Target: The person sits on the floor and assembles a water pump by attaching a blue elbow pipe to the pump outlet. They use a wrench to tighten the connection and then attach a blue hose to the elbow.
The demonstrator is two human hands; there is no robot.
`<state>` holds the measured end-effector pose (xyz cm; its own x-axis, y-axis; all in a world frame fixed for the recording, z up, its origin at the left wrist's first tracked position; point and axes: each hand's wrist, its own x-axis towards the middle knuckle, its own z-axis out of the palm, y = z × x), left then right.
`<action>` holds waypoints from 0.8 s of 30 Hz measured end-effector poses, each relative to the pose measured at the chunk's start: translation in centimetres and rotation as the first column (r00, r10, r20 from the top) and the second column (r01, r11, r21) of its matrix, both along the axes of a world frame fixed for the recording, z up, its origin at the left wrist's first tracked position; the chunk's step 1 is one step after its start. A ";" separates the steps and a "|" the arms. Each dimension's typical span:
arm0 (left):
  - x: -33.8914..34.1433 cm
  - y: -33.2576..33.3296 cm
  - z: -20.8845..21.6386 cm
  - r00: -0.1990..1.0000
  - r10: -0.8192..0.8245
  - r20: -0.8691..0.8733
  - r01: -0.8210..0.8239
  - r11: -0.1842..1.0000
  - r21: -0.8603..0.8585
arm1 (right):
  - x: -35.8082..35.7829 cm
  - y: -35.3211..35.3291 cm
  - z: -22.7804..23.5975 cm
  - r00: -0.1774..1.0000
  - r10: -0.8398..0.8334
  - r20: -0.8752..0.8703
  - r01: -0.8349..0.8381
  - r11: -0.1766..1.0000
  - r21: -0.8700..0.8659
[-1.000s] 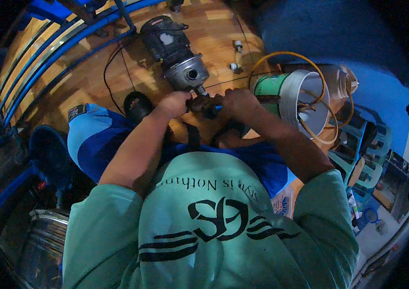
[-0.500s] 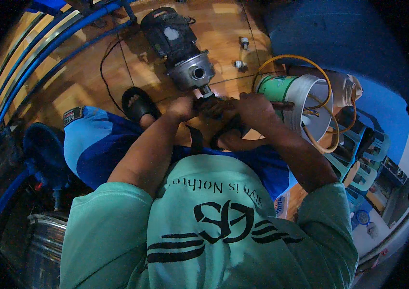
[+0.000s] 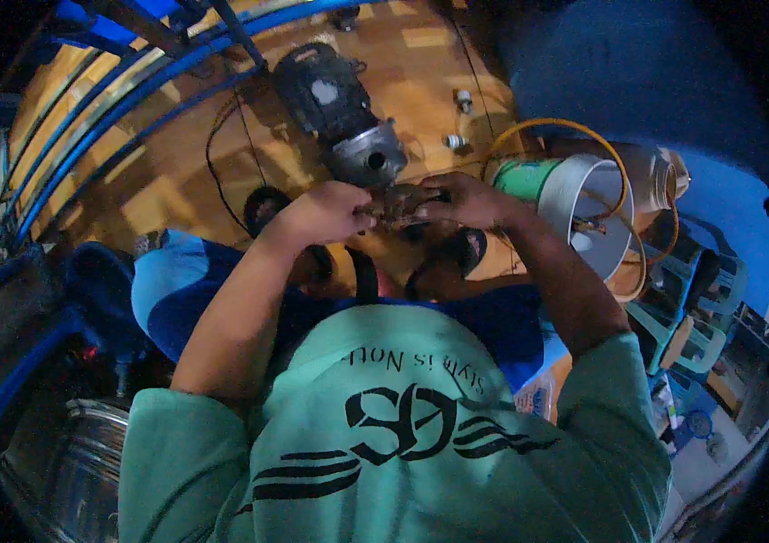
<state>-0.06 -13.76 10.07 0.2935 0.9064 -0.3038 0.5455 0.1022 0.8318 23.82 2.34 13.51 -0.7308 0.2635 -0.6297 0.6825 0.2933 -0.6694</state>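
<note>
A water pump with a black motor and a silvery metal head lies on the tiled floor in front of me. Its round port faces my hands. Close to this end, my left hand has its fingers curled beside a small dark part. From the other side my right hand reaches that part with bent fingers. Dim light and blur hide the part's kind and how firmly each hand grips it. My feet in dark sandals are below and around my hands.
Right of my hands, a white bucket with a green label lies on its side, a yellow hose looped around it. Two small white-ended fittings lie beyond. Blue metal rails run along the left; teal plastic stools stand at right.
My hands have drawn closer around the dark part. The brown handle-like piece that stuck out past my right hand no longer shows. The whole view has shifted slightly.
</note>
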 end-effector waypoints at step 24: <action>-1.7 9.0 17.7 0.897 0.370 0.244 -0.405 0.907 0.113 | -1.0 -1.1 14.1 0.591 -0.632 -0.501 0.535 0.772 -0.342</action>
<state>-1.81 -4.74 27.79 -0.0494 0.9917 -0.1189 0.2984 0.1282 0.9458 22.77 1.24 27.57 -0.6709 0.7069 -0.2240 0.1569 -0.1600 -0.9746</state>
